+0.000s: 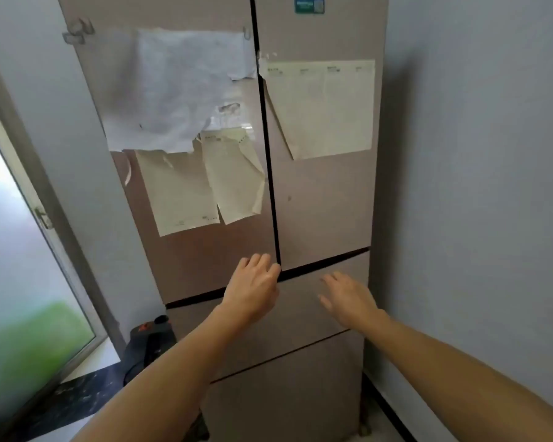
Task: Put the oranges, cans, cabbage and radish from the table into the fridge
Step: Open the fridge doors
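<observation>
A tall beige fridge [326, 218] fills the middle of the view, its two upper doors and the drawers below all closed. Papers and a white cloth hang on the doors. My left hand [253, 288] reaches to the lower inner corner of the left door, fingers bent at the seam between the doors. My right hand [348, 298] hovers in front of the upper drawer, fingers relaxed and holding nothing. No oranges, cans, cabbage or radish are in view.
A grey wall [476, 186] stands close on the right of the fridge. On the left is a frosted window [20, 282] with a dark sill. A black appliance [150, 342] sits on the floor beside the fridge's left foot.
</observation>
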`<state>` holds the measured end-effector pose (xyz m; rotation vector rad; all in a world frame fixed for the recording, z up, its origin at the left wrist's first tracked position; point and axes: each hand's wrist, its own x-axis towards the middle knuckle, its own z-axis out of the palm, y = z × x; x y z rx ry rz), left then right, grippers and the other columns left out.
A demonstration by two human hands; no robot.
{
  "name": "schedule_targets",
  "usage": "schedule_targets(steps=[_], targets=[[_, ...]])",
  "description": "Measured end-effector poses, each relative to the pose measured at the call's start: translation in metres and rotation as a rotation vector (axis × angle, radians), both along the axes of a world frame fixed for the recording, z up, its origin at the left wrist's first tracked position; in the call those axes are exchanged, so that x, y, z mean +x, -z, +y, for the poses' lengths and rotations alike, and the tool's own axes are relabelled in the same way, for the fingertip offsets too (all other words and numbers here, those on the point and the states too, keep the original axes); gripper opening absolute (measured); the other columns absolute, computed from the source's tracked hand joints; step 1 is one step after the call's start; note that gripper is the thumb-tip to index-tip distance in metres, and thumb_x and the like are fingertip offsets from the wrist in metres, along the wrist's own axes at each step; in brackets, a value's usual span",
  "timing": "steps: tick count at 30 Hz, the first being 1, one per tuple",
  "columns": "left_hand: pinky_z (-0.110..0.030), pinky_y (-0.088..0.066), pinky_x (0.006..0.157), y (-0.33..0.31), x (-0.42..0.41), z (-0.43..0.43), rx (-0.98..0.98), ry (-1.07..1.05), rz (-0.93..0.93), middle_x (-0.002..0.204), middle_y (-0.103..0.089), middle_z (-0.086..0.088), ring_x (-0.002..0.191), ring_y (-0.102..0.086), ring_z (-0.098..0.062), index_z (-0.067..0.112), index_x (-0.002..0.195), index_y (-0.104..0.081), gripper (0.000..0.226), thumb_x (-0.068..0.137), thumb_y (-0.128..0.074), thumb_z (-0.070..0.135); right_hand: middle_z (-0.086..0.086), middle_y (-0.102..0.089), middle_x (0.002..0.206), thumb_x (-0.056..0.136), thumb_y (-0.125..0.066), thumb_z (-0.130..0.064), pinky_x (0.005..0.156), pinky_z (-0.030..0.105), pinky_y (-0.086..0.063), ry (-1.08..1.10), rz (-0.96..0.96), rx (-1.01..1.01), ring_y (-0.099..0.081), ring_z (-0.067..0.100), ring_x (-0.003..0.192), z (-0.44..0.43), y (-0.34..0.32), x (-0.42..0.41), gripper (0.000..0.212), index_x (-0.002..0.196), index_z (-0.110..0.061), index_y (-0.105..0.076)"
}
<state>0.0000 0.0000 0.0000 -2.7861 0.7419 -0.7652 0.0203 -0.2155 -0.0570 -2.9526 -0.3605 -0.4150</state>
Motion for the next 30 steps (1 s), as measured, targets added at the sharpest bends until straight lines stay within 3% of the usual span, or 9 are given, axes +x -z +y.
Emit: schedule_targets(steps=[3, 7, 11, 13, 16, 19, 24, 30], targets=[[-0.043, -0.046, 0.079, 0.001, 0.060, 0.006, 0.024, 0.070, -0.116, 0.099, -0.058, -0.015, 0.095, -0.055, -0.036, 0.005, 0.090, -0.060, 0.016, 0.076, -0.062, 0.013, 0.006, -0.054, 0.127, 0.097, -0.047, -0.039, 0.088, 0.038, -0.048, 0.065, 0.036, 0.150, -0.054, 0.025, 0.113, 0.015, 0.016, 0.043, 0.044, 0.134, -0.016, -0.046], [-0.049, -0.041, 0.102, -0.004, 0.132, 0.012, 0.123, 0.180, -0.251, 0.125, -0.056, -0.023, 0.125, -0.048, -0.041, 0.003, 0.108, -0.065, 0.035, 0.074, -0.065, 0.012, 0.010, -0.057, 0.122, 0.096, -0.053, -0.035, 0.087, 0.038, -0.049, 0.156, 0.071, 0.426, -0.057, 0.028, 0.110, 0.035, 0.033, 0.103, 0.042, 0.130, -0.010, -0.050], [-0.053, -0.023, 0.115, -0.013, 0.191, 0.014, 0.181, 0.302, -0.390, 0.148, -0.036, -0.026, 0.141, -0.027, -0.040, 0.007, 0.130, -0.055, 0.050, 0.079, -0.059, 0.010, 0.018, -0.053, 0.133, 0.097, -0.053, -0.037, 0.097, 0.039, -0.044, 0.385, 0.179, 1.022, -0.052, 0.033, 0.119, 0.047, 0.049, 0.155, 0.057, 0.138, 0.000, -0.041], [-0.054, -0.016, 0.117, -0.011, 0.211, 0.016, 0.199, 0.335, -0.439, 0.153, -0.025, -0.024, 0.144, -0.017, -0.039, 0.009, 0.136, -0.048, 0.052, 0.085, -0.055, 0.011, 0.020, -0.048, 0.138, 0.093, -0.050, -0.051, 0.099, 0.045, -0.045, 0.474, 0.226, 1.305, -0.053, 0.036, 0.118, 0.049, 0.057, 0.175, 0.071, 0.140, 0.001, -0.037], [-0.054, -0.013, 0.117, -0.002, 0.224, 0.019, 0.214, 0.351, -0.499, 0.156, -0.017, -0.022, 0.145, -0.011, -0.039, 0.009, 0.137, -0.046, 0.047, 0.091, -0.046, 0.011, 0.019, -0.054, 0.129, 0.096, -0.042, -0.054, 0.070, 0.039, -0.056, 0.570, 0.272, 1.759, -0.065, 0.032, 0.089, 0.047, 0.062, 0.202, 0.068, 0.137, 0.000, -0.039], [-0.055, -0.008, 0.117, 0.000, 0.225, 0.018, 0.239, 0.332, -0.495, 0.157, -0.013, -0.023, 0.146, -0.008, -0.040, 0.008, 0.141, -0.041, 0.050, 0.092, -0.032, 0.012, 0.018, -0.048, 0.140, 0.097, -0.039, -0.055, 0.078, 0.041, -0.054, 0.569, 0.325, 2.061, -0.056, 0.037, 0.115, 0.043, 0.065, 0.220, 0.068, 0.145, -0.007, -0.033], [-0.055, -0.010, 0.117, -0.003, 0.224, 0.019, 0.209, 0.348, -0.488, 0.157, -0.016, -0.021, 0.146, -0.010, -0.038, 0.010, 0.141, -0.041, 0.050, 0.091, -0.041, 0.013, 0.018, -0.041, 0.146, 0.095, -0.034, -0.060, 0.091, 0.049, -0.050, 0.502, 0.426, 2.180, -0.048, 0.038, 0.127, 0.044, 0.059, 0.221, 0.072, 0.148, -0.011, -0.029], [-0.055, -0.022, 0.114, -0.007, 0.202, 0.007, 0.188, 0.381, -0.441, 0.156, -0.023, -0.016, 0.146, -0.014, -0.033, 0.014, 0.133, -0.051, 0.049, 0.087, -0.067, 0.022, 0.018, -0.053, 0.137, 0.096, -0.034, -0.058, 0.094, 0.046, -0.050, 0.436, 0.501, 2.172, -0.057, 0.033, 0.117, 0.032, 0.053, 0.198, 0.069, 0.144, -0.009, -0.037]])
